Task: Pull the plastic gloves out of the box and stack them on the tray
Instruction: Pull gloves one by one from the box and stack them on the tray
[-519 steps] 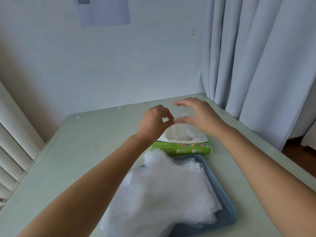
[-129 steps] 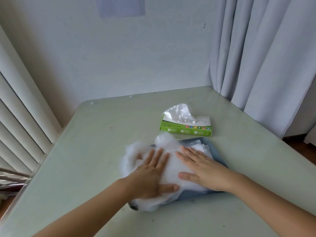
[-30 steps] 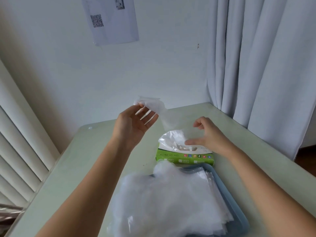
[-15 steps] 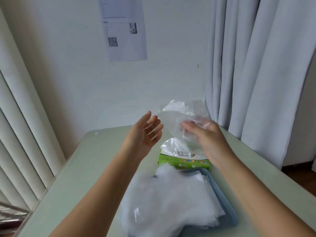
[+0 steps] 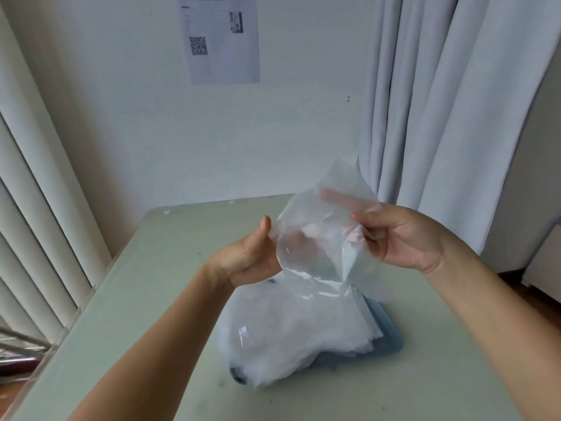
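A clear plastic glove (image 5: 321,238) hangs in the air above the table, held between both hands. My left hand (image 5: 249,256) grips its left edge, thumb up. My right hand (image 5: 406,238) pinches its right side, with fingers showing through the film. Below them a thick heap of clear gloves (image 5: 297,329) lies on the blue-grey tray (image 5: 390,335), spilling over its left and front edges. The glove box is hidden behind the held glove and the heap.
The pale green table (image 5: 170,268) ends on the left beside white vertical blinds (image 5: 33,238). Grey curtains (image 5: 449,117) hang at the right, close to the table's far corner. A printed sheet with a QR code (image 5: 223,41) is on the wall.
My left hand has closed on the glove's left edge, so both hands now hold it. The glove has come down toward the tray and now hides the green box.
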Available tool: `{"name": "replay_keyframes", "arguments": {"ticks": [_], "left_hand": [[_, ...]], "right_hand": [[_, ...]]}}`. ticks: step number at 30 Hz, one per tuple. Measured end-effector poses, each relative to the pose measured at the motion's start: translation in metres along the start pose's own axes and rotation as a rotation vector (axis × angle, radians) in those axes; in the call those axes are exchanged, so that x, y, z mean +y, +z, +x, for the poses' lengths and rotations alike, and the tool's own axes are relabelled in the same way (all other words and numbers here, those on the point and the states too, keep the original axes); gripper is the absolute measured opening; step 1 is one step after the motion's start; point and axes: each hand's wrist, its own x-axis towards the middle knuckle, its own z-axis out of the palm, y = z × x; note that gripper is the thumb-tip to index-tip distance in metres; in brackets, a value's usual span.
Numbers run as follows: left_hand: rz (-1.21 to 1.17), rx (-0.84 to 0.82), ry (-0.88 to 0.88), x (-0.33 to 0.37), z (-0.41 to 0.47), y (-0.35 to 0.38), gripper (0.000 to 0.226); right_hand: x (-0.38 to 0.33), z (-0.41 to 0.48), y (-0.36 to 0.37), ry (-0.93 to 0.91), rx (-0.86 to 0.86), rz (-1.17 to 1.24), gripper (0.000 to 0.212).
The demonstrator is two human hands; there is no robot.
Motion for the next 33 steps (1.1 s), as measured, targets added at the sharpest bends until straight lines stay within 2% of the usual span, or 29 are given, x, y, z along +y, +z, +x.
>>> {"name": "replay_keyframes", "arguments": {"ticks": [2,3,6,8,11,13,15,17,19,20,23,26,28,31,33], "left_hand": [[-0.027,0.064,-0.005,0.002,-0.008,-0.001,0.055],[-0.031,0.103,-0.028,0.004,-0.012,-0.004,0.044],[-0.006,0.263,-0.109,0.007,-0.022,-0.01,0.011],[0.026,0.377,-0.165,0.008,-0.025,-0.015,0.02],[0.103,0.397,-0.229,0.011,-0.026,-0.023,0.02],[0.251,0.386,-0.297,0.01,-0.025,-0.03,0.023],[0.444,0.406,-0.379,0.007,-0.022,-0.038,0.024],[0.62,0.401,-0.459,0.001,-0.018,-0.045,0.027],[0.709,0.401,-0.543,-0.008,-0.013,-0.052,0.026],[0.717,0.415,-0.582,-0.012,-0.011,-0.054,0.022],[0.715,0.49,-0.652,-0.024,-0.003,-0.058,0.018],[0.993,0.568,-0.699,-0.029,0.0,-0.068,0.026],[1.223,0.689,-0.663,-0.028,0.001,-0.07,0.023],[1.433,0.963,-0.399,-0.024,0.001,-0.051,0.024],[1.441,0.956,-0.191,-0.026,0.005,-0.027,0.019]], "right_hand": [[0.008,-0.003,-0.009,0.034,0.065,0.009,0.087],[0.013,-0.006,-0.014,0.053,0.087,0.009,0.091],[0.026,-0.017,-0.018,0.142,0.078,-0.036,0.075],[0.036,-0.02,-0.021,0.236,0.048,-0.062,0.073],[0.051,-0.017,-0.025,0.322,0.027,-0.106,0.073],[0.06,-0.012,-0.027,0.328,0.037,-0.117,0.071],[0.069,-0.003,-0.028,0.31,0.125,-0.183,0.072],[0.08,0.006,-0.031,0.27,0.285,-0.312,0.058],[0.092,0.013,-0.034,0.214,0.418,-0.468,0.023],[0.096,0.015,-0.035,0.198,0.465,-0.545,0.012],[0.107,0.019,-0.042,0.235,0.526,-0.671,0.013],[0.116,0.02,-0.046,0.301,0.514,-0.714,0.01],[0.121,0.021,-0.048,0.344,0.509,-0.723,0.014],[0.125,0.024,-0.053,0.389,0.529,-0.698,0.016],[0.127,0.025,-0.055,0.395,0.533,-0.668,0.01]]}}
